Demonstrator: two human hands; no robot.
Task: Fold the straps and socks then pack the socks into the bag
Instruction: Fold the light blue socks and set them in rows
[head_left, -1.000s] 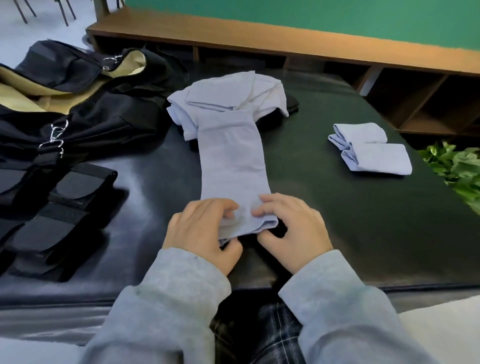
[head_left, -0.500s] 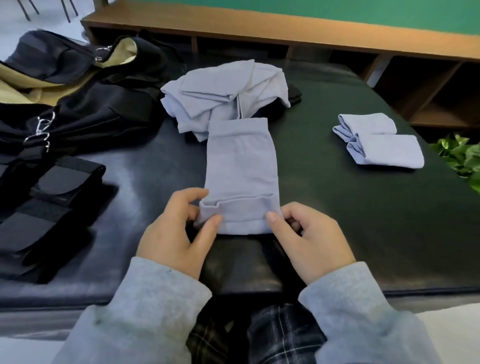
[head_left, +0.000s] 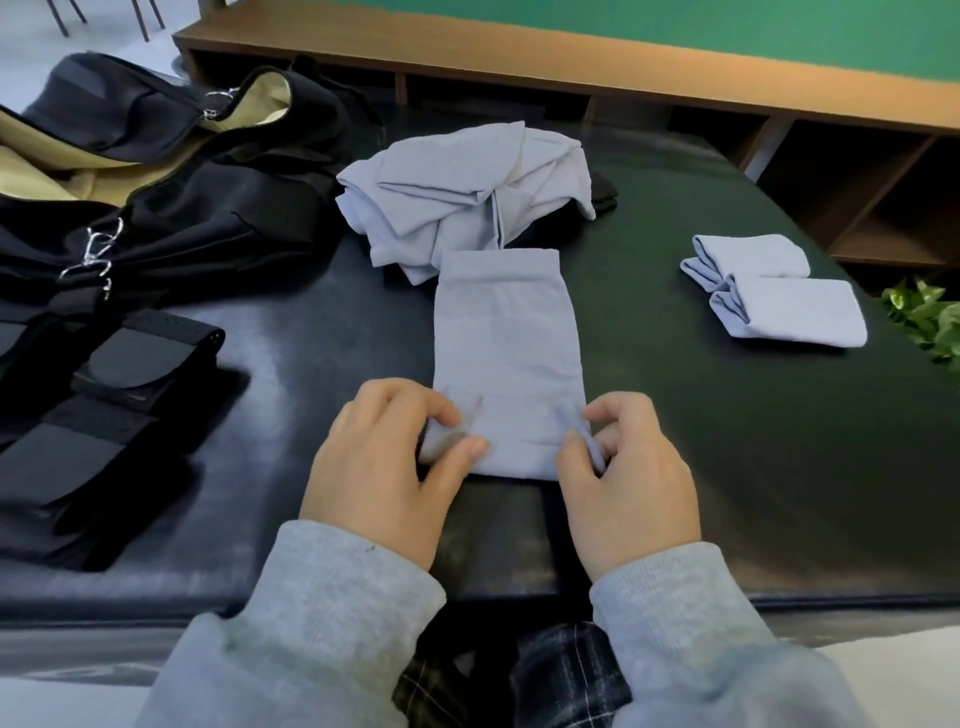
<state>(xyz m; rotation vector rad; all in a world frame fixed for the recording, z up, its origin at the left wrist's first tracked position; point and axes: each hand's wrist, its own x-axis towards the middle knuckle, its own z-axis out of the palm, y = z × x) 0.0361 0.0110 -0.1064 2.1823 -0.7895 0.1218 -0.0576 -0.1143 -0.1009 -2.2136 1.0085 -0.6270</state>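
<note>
Across the dark table (head_left: 727, 441) I judged the job partway: two folded socks (head_left: 774, 288) lay at two o'clock, both my left hand (head_left: 384, 462) and right hand (head_left: 623, 478) pinched the current sock (head_left: 506, 338) at centre, while the unfolded pile (head_left: 467, 182) and the bag (head_left: 171, 171) at ten o'clock waited.

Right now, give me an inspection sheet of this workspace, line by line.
Surface: dark padded table, glossy.
Job's things: flat sock mid-fold at its near end; heap of unfolded socks behind it; two folded socks at right; black bag open at left; folded straps near left.
Clutter: nothing seen.
Grippers: left hand and right hand each pinch a near corner of the flat sock.
Cables: nothing seen.
Surroundings: wooden shelf, green wall, plant at right.
</note>
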